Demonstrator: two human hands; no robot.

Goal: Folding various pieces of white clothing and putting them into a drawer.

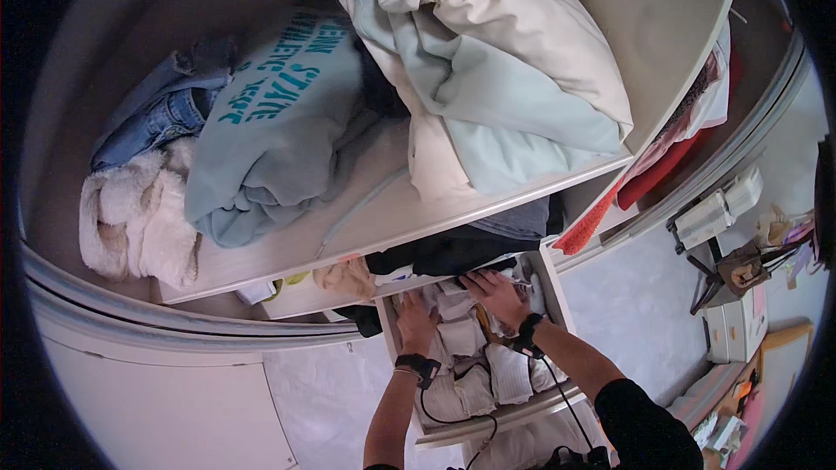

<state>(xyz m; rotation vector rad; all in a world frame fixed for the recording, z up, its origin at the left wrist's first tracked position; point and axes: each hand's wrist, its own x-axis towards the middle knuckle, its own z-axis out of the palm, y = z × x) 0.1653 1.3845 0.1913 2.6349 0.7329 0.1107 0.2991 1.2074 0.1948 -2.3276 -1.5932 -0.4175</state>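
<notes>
An open drawer (571,399) below the wardrobe shelf is filled with small folded cloth items (509,375), mostly white and pale grey. My left hand (417,323) lies palm down over the items near the drawer's left side. My right hand (499,297) reaches to the drawer's back, with its fingers on dark and pale cloth there. The fingertips of both hands are partly hidden among the cloth, so I cannot tell whether either one grips anything. Each wrist wears a black band with a cable.
Above, the shelf (372,235) holds a rolled cream and pale green quilt (522,72), a grey-blue sweatshirt (281,143), jeans (163,117) and white fluffy cloth (140,215). Black clothes (450,251) lie just under it. A white drawer unit (738,326) stands at the right.
</notes>
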